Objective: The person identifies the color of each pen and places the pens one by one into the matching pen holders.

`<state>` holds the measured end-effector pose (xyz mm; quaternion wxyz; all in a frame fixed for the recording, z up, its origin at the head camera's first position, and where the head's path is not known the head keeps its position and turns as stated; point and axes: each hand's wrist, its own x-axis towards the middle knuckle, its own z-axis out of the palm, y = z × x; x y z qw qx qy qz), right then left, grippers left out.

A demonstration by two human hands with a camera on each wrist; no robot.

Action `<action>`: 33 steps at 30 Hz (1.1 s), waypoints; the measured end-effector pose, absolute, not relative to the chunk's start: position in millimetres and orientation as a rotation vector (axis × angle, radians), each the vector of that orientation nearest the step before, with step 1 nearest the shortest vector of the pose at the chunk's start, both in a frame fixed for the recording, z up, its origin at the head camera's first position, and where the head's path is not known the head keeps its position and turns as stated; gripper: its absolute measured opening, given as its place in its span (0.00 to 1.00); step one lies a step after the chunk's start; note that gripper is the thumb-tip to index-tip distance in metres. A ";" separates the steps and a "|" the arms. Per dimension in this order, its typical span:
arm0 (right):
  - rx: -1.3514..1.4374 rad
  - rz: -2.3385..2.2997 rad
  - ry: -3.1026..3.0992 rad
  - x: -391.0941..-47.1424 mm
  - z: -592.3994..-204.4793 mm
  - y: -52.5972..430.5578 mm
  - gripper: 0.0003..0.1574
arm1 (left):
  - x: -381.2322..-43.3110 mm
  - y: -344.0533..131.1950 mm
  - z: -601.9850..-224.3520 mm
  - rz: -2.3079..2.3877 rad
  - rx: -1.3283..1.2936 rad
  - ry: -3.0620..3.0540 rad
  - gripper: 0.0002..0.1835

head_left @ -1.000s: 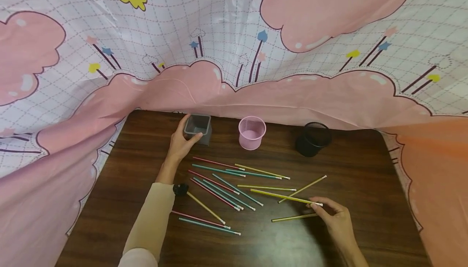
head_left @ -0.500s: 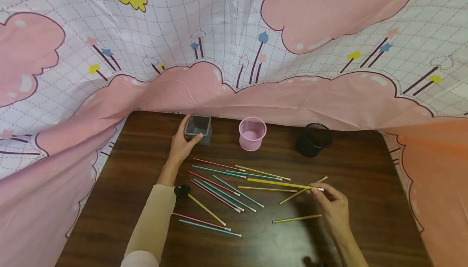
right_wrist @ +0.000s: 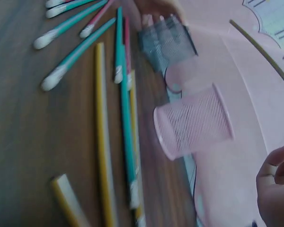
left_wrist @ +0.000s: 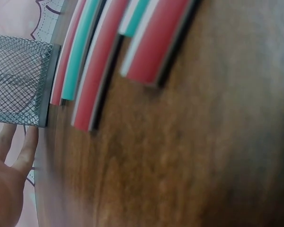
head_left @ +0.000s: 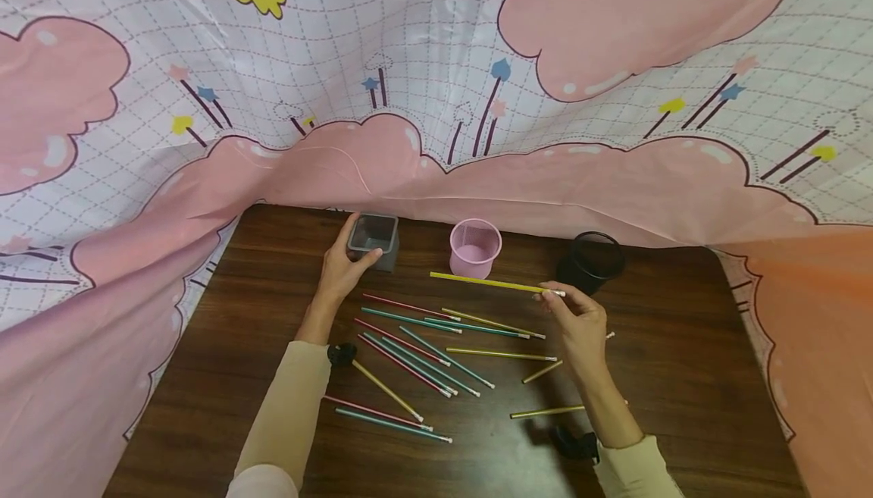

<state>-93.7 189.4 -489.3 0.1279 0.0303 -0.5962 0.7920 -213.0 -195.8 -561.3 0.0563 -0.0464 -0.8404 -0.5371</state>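
At the back left, my left hand (head_left: 339, 267) holds a grey square mesh pencil cup (head_left: 387, 259), thumb at its front rim and fingers along its left side. The left wrist view shows the cup's mesh wall (left_wrist: 14, 80) with fingertips against it. My right hand (head_left: 581, 324) pinches a yellow pencil (head_left: 487, 282) near its white eraser end. That pencil is raised and points left, overlapping the bottom of a pink round mesh cup (head_left: 470, 264) in the head view. A black round mesh cup (head_left: 574, 274) stands just behind the right hand.
Red, teal and yellow pencils lie scattered across the dark wooden table (head_left: 273, 255), among them a teal pencil (head_left: 393, 425) and a yellow pencil (head_left: 501, 354). A patterned cloth (head_left: 423, 164) hangs behind the table's back edge.
My right hand has lifted the yellow pencil and carried it away from me and to the left, towards the pink cup. The left hand stays on the grey cup.
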 end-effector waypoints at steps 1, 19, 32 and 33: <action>0.080 2.301 -1.735 -99.0 -486.9 184.7 0.14 | -213.2 -196.5 -561.3 -1.642 -0.153 -2.540 0.45; 0.075 2.200 -1.779 -149.8 -454.2 136.1 0.14 | -214.0 -196.0 -560.9 -1.620 -0.134 -2.536 0.45; 0.103 2.131 -1.841 -181.8 -433.7 100.7 0.13 | -216.0 -197.4 -562.9 -1.669 -0.195 -2.478 0.44; 0.107 2.128 -1.851 -183.1 -432.9 99.2 0.13 | -216.0 -197.4 -562.7 -1.673 -0.196 -2.477 0.44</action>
